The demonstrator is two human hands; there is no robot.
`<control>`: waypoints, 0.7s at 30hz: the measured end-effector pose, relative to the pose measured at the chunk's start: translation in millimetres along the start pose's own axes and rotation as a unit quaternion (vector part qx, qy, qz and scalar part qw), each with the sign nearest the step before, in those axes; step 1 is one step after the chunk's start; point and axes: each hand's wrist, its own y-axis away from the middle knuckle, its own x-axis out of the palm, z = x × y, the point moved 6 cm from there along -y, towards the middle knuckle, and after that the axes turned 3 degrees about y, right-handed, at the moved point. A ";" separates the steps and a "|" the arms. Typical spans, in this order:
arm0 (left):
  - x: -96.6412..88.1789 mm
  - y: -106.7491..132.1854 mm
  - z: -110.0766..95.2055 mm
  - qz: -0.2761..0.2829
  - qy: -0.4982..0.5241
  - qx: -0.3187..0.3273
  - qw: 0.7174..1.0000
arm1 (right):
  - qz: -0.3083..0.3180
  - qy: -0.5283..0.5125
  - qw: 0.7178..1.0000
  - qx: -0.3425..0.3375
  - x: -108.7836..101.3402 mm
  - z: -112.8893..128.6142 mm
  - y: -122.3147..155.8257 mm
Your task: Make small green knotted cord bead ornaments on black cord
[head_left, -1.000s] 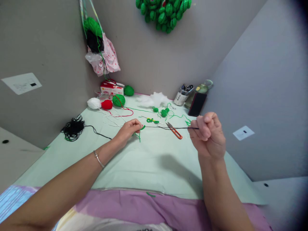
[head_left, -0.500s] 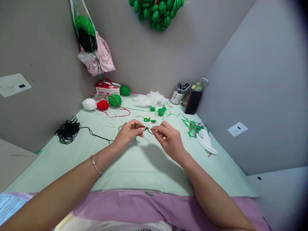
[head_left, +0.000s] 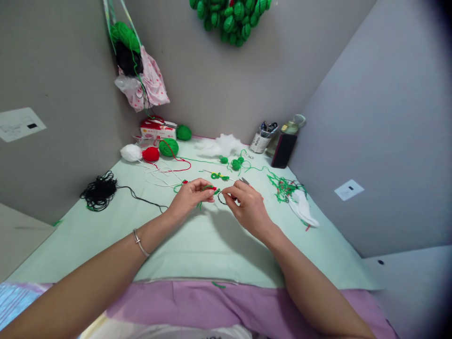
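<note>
My left hand pinches a small green crocheted piece just above the pale green table cover. My right hand is close beside it, fingers pinched on a black thread that loops between the two hands. The hands almost touch. A needle, if any, is too small to make out. Orange-handled snips peek out behind my right hand.
Black yarn tangle lies at the left. White, red and green yarn balls sit at the back left. White stuffing, a pen cup, a dark phone stand behind. Green yarn scraps lie right.
A second ago my right hand held the black thread pulled taut far to the right. It has come back to the left hand, and the thread now hangs in a small loop.
</note>
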 end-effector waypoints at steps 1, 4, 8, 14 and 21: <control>0.0 0.3 -0.4 0.001 -0.003 0.001 1.000 | 0.002 0.001 1.000 0.001 -0.1 -0.3 0.0; -0.4 0.7 -1.2 0.003 -0.013 0.003 1.000 | 0.008 0.004 1.000 0.004 -0.1 -1.3 0.0; -1.8 0.2 -1.5 0.005 -0.034 0.002 0.999 | 0.030 0.012 0.999 0.004 -0.2 -4.0 0.5; -1.9 -3.0 4.2 0.045 -0.059 -0.015 0.997 | 0.085 0.014 0.996 -0.013 -2.9 -8.2 -1.0; -2.3 -3.8 8.5 0.066 -0.063 -0.041 0.995 | 0.103 -0.036 0.994 -0.015 -9.2 -10.4 -2.4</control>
